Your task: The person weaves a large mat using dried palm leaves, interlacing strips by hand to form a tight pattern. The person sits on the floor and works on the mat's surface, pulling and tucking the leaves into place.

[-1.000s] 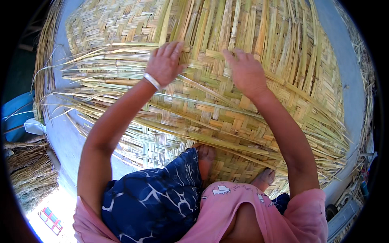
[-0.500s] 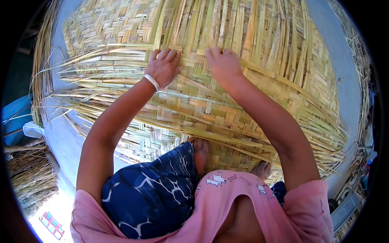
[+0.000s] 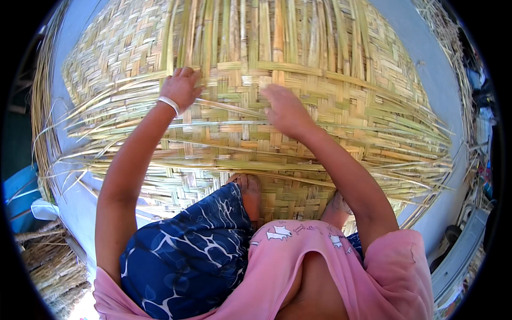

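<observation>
A woven mat (image 3: 296, 197) is lying underfoot, its far end running out of view. The left hand (image 3: 180, 90) is touching it, fingers bent — grip hidden; the right hand (image 3: 289, 112) is showing blurred fingers — cannot tell their grip.

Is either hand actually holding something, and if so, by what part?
It cannot be told. The left hand lies over crosswise strips of the woven mat, but no grip is clear; the right hand is blurred, with nothing visibly held.
</observation>
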Demonstrator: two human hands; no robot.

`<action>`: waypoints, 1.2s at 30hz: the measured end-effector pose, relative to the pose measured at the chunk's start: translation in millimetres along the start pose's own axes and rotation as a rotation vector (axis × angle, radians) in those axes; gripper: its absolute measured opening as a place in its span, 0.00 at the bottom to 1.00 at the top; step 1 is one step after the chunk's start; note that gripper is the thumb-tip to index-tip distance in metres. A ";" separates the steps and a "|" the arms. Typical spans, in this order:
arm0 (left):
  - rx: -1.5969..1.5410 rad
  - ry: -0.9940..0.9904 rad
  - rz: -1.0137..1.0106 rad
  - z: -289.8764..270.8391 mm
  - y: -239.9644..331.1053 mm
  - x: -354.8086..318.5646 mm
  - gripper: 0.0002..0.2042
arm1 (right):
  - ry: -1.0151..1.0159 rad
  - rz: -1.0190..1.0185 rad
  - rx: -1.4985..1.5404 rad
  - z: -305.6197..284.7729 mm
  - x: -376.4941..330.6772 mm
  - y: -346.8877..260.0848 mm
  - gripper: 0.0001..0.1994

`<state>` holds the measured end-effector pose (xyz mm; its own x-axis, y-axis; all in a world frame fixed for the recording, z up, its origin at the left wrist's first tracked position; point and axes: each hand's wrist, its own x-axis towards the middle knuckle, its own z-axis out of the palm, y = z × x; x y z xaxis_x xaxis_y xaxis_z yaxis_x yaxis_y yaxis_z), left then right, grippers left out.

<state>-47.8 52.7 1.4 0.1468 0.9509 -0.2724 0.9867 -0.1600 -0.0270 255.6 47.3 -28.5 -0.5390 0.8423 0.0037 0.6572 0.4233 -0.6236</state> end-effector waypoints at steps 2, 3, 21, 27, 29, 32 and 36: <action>0.014 -0.158 -0.015 -16.9 0.4 18.8 0.19 | 0.144 0.390 0.743 -23.4 -12.9 22.2 0.19; 0.003 -0.109 0.044 -23.0 5.1 25.9 0.14 | 0.259 0.606 1.135 -40.2 -11.3 38.5 0.18; -0.180 -0.259 0.323 -67.0 180.3 124.1 0.11 | 1.183 0.664 1.257 -235.7 27.4 178.9 0.10; -0.178 -0.099 0.162 -58.7 188.1 131.9 0.09 | 0.253 -0.209 -0.140 -233.0 116.7 72.2 0.24; -0.283 -0.060 0.080 -50.5 181.3 141.2 0.10 | 0.439 -0.319 -0.167 -227.8 116.4 64.4 0.26; -0.392 0.023 0.039 -39.5 165.0 158.2 0.13 | 0.536 -0.078 -0.145 -207.8 115.7 81.6 0.21; -0.692 -0.204 -0.127 -38.7 147.1 177.4 0.14 | 0.241 0.173 -0.121 -159.5 108.0 125.1 0.20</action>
<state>126.1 208.1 -13.7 0.0795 0.8718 -0.4834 0.8228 0.2163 0.5255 363.6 244.5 18.6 -0.2830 0.9539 0.1000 0.7940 0.2915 -0.5335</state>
